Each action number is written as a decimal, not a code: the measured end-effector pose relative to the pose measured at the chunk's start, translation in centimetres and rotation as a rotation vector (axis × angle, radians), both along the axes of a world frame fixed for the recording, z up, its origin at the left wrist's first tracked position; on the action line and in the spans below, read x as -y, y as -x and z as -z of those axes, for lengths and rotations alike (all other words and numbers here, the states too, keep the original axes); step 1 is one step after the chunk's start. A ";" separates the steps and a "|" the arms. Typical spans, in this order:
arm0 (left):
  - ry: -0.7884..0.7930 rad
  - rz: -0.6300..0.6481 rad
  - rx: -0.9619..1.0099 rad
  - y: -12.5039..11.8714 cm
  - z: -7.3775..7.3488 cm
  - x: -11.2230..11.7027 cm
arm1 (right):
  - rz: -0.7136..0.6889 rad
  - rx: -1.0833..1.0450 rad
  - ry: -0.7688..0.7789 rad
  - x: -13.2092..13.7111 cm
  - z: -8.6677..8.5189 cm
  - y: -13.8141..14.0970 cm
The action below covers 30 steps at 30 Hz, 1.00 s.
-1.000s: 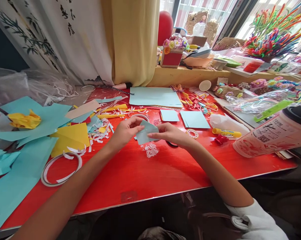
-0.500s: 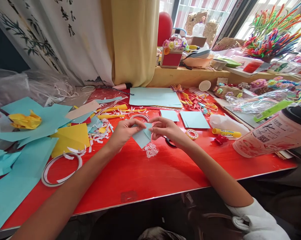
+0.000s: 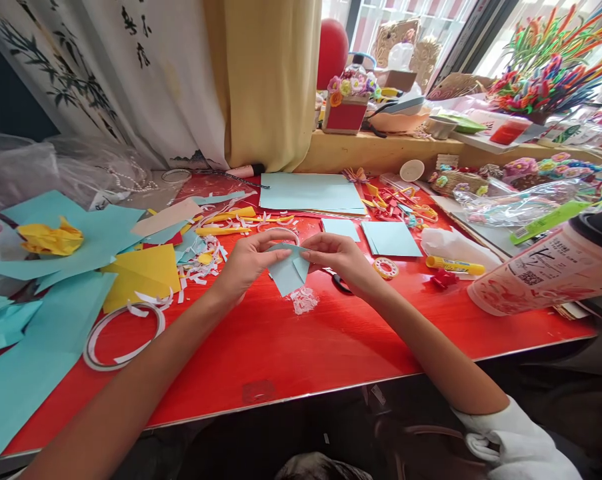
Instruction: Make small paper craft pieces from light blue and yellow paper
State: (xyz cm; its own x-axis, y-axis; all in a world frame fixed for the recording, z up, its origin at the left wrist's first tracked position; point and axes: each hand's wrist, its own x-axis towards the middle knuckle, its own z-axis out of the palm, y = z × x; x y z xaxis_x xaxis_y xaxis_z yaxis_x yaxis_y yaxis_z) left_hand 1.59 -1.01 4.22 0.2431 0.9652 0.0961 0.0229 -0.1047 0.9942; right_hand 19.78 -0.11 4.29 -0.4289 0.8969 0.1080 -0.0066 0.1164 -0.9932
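Over the red table point(image 3: 301, 347), both hands pinch a small folded piece of light blue paper point(image 3: 288, 273). My left hand point(image 3: 248, 260) grips its upper left edge with closed fingers. My right hand point(image 3: 338, 257) pinches the upper right corner. The paper hangs point down just above a small heap of white paper scraps point(image 3: 303, 301). Black scissors point(image 3: 338, 281) lie under my right wrist, partly hidden.
Blue and yellow sheets point(image 3: 141, 270) and a tape ring point(image 3: 123, 333) lie at the left. A blue paper stack point(image 3: 311, 193) and blue squares point(image 3: 389, 238) sit behind. A yellow glue stick point(image 3: 453, 265) and a large cup point(image 3: 545, 270) are at the right. A cluttered sill runs along the back.
The folded blue paper has been turned so its point hangs downward, and both hands have risen slightly and closed in on its top edge.
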 end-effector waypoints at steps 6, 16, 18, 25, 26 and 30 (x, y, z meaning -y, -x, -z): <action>0.053 0.018 0.028 0.2 0.1 -0.3 | 0.039 -0.011 0.003 0.0 -0.2 0.0; 0.082 0.002 0.016 -0.1 -0.2 0.1 | 0.033 -0.031 0.071 -0.2 0.1 -0.1; 0.051 0.002 -0.011 -0.1 -0.2 0.1 | 0.020 -0.026 0.103 -0.2 -0.1 -0.1; -0.005 0.003 -0.088 -0.1 -0.5 0.2 | 0.015 0.037 0.144 -0.3 -0.2 -0.3; -0.003 0.006 -0.095 -0.1 -0.6 0.3 | 0.020 0.044 0.124 -0.3 -0.1 -0.3; 0.010 0.004 -0.104 -0.3 -0.5 0.3 | 0.078 0.106 0.002 -0.2 0.2 -0.1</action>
State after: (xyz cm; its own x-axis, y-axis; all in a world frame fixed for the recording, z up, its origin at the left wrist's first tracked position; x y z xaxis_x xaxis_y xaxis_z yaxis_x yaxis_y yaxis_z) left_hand 1.85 -1.33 4.72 0.2548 0.9651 0.0609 0.1252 -0.0954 0.9875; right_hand 19.87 0.14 4.12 -0.3672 0.9280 0.0639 0.1073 0.1105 -0.9881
